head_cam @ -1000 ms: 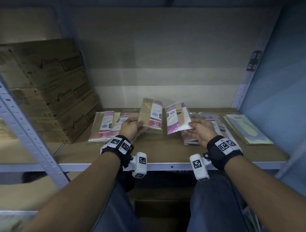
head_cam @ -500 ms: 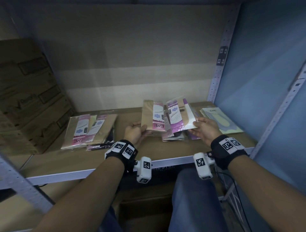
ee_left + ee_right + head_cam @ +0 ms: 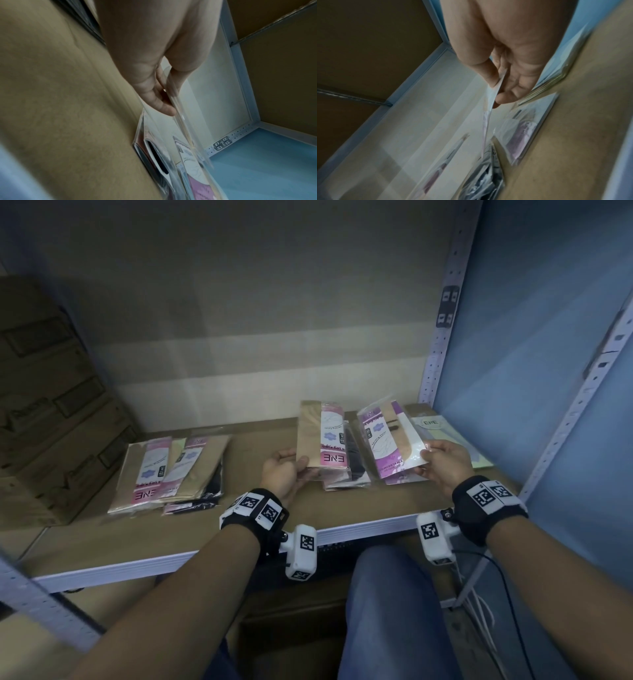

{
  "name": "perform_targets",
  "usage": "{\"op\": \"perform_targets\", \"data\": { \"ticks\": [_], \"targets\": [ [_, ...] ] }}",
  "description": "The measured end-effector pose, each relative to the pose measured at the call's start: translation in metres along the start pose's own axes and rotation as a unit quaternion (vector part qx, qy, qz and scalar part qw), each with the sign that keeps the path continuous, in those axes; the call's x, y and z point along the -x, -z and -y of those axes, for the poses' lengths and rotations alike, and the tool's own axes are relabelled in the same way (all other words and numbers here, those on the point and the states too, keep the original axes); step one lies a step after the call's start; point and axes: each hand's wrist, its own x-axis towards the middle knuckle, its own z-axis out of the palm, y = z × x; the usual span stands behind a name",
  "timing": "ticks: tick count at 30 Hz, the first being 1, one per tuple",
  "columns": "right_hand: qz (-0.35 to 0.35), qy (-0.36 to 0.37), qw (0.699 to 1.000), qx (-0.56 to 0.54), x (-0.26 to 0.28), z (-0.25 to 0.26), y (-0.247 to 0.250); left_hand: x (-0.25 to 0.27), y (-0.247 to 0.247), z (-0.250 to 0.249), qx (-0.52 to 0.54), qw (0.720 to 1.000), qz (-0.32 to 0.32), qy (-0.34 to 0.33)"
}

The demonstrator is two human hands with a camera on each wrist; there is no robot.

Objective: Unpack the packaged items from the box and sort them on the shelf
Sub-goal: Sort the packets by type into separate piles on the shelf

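Pinching slippery packets, left hand (image 3: 281,474) the pink packet (image 3: 322,436), right hand (image 3: 442,465) the purple packet (image 3: 390,440) (thumb on top), either could slide onto the wrong pile (image 3: 346,477).

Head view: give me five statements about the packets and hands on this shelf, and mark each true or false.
1. The left hand holds a tan packet with a pink label. True.
2. The right hand is empty. False: it pinches a packet with a purple label.
3. A pile of packets lies on the shelf left of the hands. True.
4. The pale green packet lies at the shelf's left end. False: it lies at the right end, beside the blue wall.
5. Cardboard boxes stand at the left. True.
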Motion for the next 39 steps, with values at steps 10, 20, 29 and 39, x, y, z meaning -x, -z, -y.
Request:
{"op": "perform_targets", "data": {
  "ticks": [10,20,29,39],
  "targets": [
    [-0.046,-0.009,0.992,0.118,-0.024,-0.014,0.009,-0.002,-0.004,0.006,0.01,1.0,0.001,0.011],
    [-0.072,0.047,0.935,0.345,-0.026,-0.015,0.008,-0.003,0.003,0.005,0.0,1.0,0.004,0.017],
    [-0.051,0.105,0.881,0.458,0.0,0.001,-0.014,0.005,0.002,0.001,0.005,1.0,0.011,0.018],
    [0.149,0.073,0.955,0.245,0.041,0.002,-0.071,0.016,-0.003,0.003,0.03,0.999,0.019,0.012]
  ]
}}
